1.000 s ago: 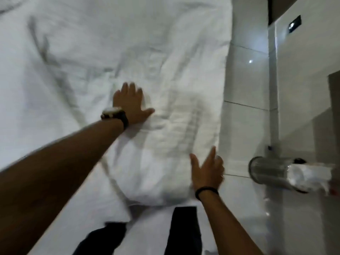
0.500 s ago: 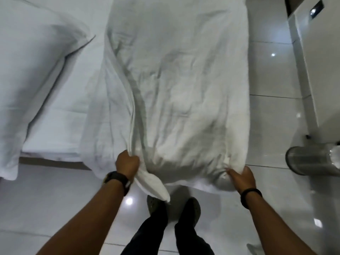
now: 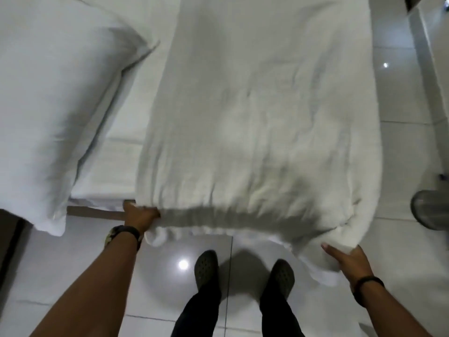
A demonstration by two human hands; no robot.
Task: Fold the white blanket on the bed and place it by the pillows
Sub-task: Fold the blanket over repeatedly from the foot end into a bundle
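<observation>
Far left we see a pillow, its near corner hanging past the bed edge over the floor. Just right of it a strip of bare sheet, then the blanket, a long folded band running from the far end of the bed to the near edge and overhanging it. Blanket lies beside the pillow, touching or not we cannot tell. Left hand (watch on the wrist) is clamped on the blanket's near left corner, fingers tucked under the cloth, right at the bed edge. Between the arms: two dark shoes on glossy tile, a light glare spot just left of them. Right hand (dark band on the wrist) is at the near right corner, which droops off the bed; fingers spread apart, flat against the hanging cloth, not closed round it. Far right, a metal bin on the floor, partly cut off.
</observation>
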